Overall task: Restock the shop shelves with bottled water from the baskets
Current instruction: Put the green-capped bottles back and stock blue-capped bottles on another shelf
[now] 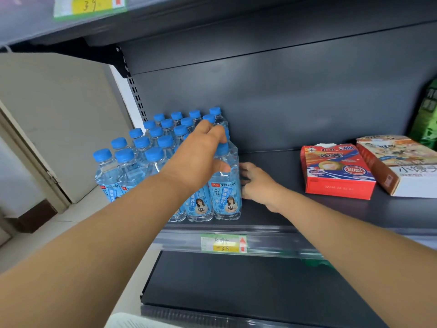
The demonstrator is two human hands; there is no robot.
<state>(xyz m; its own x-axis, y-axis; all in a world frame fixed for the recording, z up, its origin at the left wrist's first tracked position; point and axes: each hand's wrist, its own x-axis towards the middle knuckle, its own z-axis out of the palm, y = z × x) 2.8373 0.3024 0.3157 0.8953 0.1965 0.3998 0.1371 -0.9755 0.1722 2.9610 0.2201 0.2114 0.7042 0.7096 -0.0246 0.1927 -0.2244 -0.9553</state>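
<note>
Bottles (142,144) are packed in a block at the left end of the shelf (295,209), blue caps up, in rows running from the front lip to the back panel. The front-right bottle (227,197) stands upright at the block's right front corner, just behind the shelf lip.

The left hand (198,159) is reached in over the block from the front left. Its thumb is pressed on the shoulder of the front-right bottle and its fingers (216,132) are curled over behind that bottle's cap, so the neck is gripped between them. The caps of the row behind are partly covered by the fingers.

The right hand (257,183) is set low on the shelf, just right of the same bottle. Its fingers are curled against the bottle's right side at label height. The fingertips are hidden, so whether anything is held cannot be told.

The bottle is thus bracketed: left hand at the top, right hand at the lower right side.

Further right, well apart from the hands, a red box (338,171) is lying flat, with a second box (402,166) beside it. A green pack (428,114) is seen at the far right edge. A price tag (223,243) is clipped to the shelf lip below the bottle. A lower shelf (236,280) is visible underneath.
</note>
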